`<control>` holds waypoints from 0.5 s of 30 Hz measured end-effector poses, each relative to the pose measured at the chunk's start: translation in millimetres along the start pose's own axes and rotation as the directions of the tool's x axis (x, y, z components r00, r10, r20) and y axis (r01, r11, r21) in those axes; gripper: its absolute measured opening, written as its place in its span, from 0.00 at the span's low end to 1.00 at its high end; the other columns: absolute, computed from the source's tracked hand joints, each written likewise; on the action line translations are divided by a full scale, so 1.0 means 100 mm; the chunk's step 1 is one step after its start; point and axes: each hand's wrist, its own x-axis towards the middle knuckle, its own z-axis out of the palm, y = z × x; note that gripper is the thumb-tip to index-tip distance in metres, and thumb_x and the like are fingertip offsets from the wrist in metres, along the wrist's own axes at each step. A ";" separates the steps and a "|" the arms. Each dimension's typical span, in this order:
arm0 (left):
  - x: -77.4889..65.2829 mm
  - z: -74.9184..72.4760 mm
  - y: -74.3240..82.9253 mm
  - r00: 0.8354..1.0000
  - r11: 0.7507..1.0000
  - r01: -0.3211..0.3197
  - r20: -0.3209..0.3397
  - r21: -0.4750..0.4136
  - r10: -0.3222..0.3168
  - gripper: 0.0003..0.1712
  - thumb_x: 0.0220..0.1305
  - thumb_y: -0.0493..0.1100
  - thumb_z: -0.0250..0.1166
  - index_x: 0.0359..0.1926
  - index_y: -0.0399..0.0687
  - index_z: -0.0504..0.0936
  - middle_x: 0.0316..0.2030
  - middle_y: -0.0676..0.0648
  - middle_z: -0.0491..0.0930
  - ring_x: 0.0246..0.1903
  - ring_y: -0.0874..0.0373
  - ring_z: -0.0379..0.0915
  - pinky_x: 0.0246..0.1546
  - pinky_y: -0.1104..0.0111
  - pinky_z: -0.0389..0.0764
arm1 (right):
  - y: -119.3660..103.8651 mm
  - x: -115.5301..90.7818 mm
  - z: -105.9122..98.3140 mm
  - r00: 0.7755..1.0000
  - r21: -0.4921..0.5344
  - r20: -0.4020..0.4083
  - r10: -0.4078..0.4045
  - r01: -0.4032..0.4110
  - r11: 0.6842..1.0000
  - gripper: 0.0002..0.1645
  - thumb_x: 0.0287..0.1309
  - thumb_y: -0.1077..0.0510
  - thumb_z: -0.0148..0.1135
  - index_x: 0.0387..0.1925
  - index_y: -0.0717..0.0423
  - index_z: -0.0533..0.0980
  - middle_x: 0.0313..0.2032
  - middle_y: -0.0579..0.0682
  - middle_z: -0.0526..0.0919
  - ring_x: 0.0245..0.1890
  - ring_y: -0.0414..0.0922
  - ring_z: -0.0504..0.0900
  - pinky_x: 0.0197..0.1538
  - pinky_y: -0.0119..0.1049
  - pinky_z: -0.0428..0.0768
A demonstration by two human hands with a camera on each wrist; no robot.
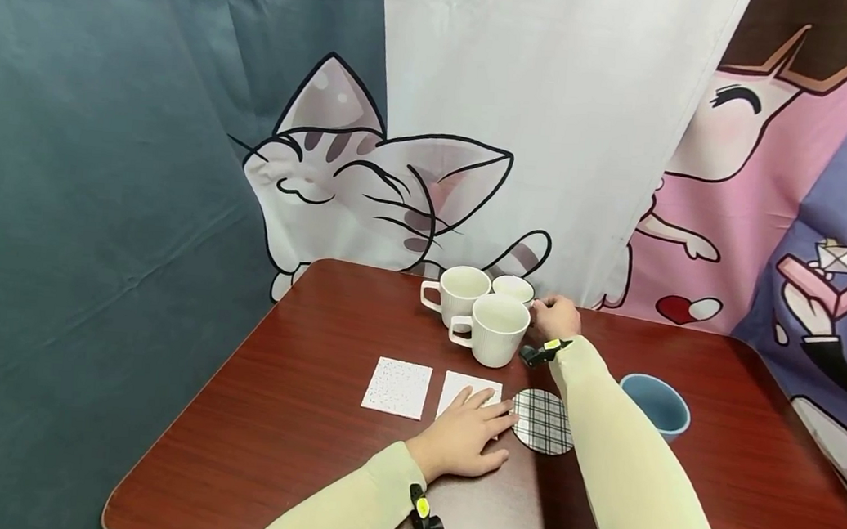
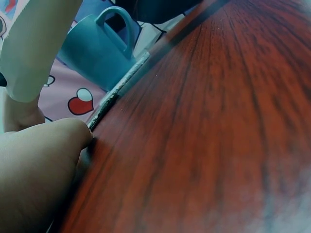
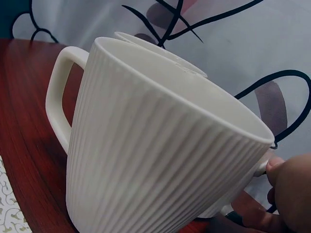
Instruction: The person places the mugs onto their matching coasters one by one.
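Far-right white mug (image 1: pixel 514 288): far side of the table (image 1: pixel 274 401), behind the front ribbed mug (image 1: pixel 500 335); handle toward the right.
Left hand (image 1: pixel 464 439): nearest; palm down, fingers spread over the covered coaster (image 1: pixel 457 380).
Plaid coaster (image 1: pixel 543 422): round, right of the covered coaster, at the left fingertips.
Blue mug (image 1: pixel 656 402): right side, base partly hidden.
Speckled coaster (image 1: pixel 398 387): square, white, left of the covered coaster.
Front mug position: beyond the coasters, upright, handle left.
Far-left mug (image 1: pixel 460 293): beside the far-right white mug, handle left.
Right hand (image 1: pixel 557 316): far; thumb and finger pinching the far-right white mug's handle.
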 end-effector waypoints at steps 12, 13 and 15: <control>0.01 0.00 0.00 1.000 1.000 0.006 0.024 -0.002 -0.006 0.33 0.69 0.63 0.55 0.71 0.61 0.72 0.71 0.55 0.69 0.72 0.48 0.59 0.70 0.45 0.60 | 0.02 -0.07 -0.11 0.996 -0.126 0.087 -0.004 0.015 0.992 0.21 0.73 0.51 0.49 0.44 0.64 0.79 0.41 0.61 0.83 0.43 0.57 0.79 0.49 0.49 0.77; 0.01 0.00 0.00 1.000 1.000 0.007 0.024 -0.004 -0.007 0.33 0.69 0.63 0.55 0.71 0.61 0.72 0.71 0.56 0.69 0.72 0.47 0.59 0.70 0.45 0.60 | 0.01 -0.09 -0.12 0.995 -0.133 0.096 -0.002 0.015 0.991 0.21 0.73 0.51 0.49 0.42 0.64 0.80 0.37 0.60 0.83 0.42 0.57 0.79 0.48 0.48 0.77; 0.01 0.01 0.00 1.000 1.000 0.008 0.023 -0.006 -0.007 0.33 0.69 0.63 0.55 0.71 0.61 0.73 0.71 0.56 0.69 0.72 0.47 0.59 0.70 0.45 0.60 | 0.00 -0.12 -0.15 0.994 -0.144 0.111 0.006 0.010 0.989 0.22 0.73 0.51 0.48 0.34 0.63 0.80 0.30 0.57 0.82 0.38 0.56 0.80 0.45 0.46 0.77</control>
